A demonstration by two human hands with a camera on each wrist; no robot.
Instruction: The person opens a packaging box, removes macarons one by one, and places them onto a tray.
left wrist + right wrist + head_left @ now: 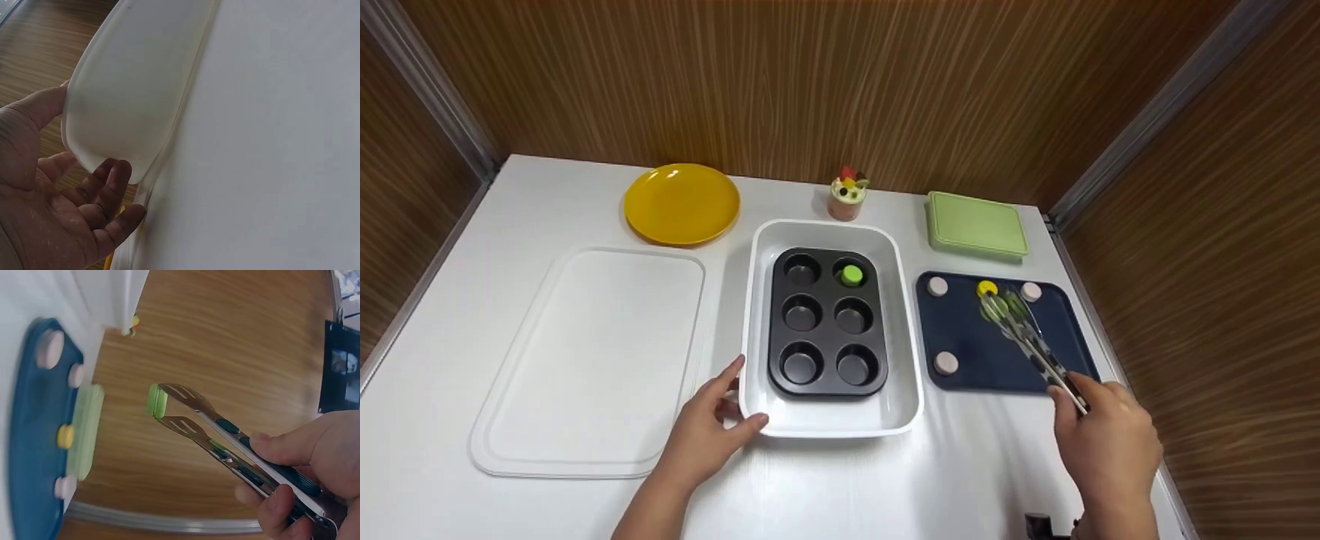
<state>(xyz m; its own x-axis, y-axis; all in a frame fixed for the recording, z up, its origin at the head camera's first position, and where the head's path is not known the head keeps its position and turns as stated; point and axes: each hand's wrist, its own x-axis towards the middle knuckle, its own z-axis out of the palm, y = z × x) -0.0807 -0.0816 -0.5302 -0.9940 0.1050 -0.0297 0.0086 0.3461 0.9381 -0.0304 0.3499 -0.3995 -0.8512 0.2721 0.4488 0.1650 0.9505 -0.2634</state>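
Note:
My right hand (1110, 435) grips metal tongs (1039, 356) with dark patterned handles. Between the tongs' slotted tips is a green macaron (157, 401), held above the navy tray (997, 352). On that tray lie a yellow macaron (987, 288) and several pale pink macarons (946, 363). My left hand (709, 427) holds the near left corner of a white basin (832, 420), thumb on the rim and fingers against its outer side. Inside the basin sits a dark muffin pan (829, 322); another green macaron (852, 275) is in its far right cup.
A white lid-like board (592, 360) lies to the left, below a yellow plate (682, 204). Behind the basin stands a dessert cup (846, 202) with fruit on top. The light green box (979, 225) is behind the navy tray. Wood-grain panels enclose the table.

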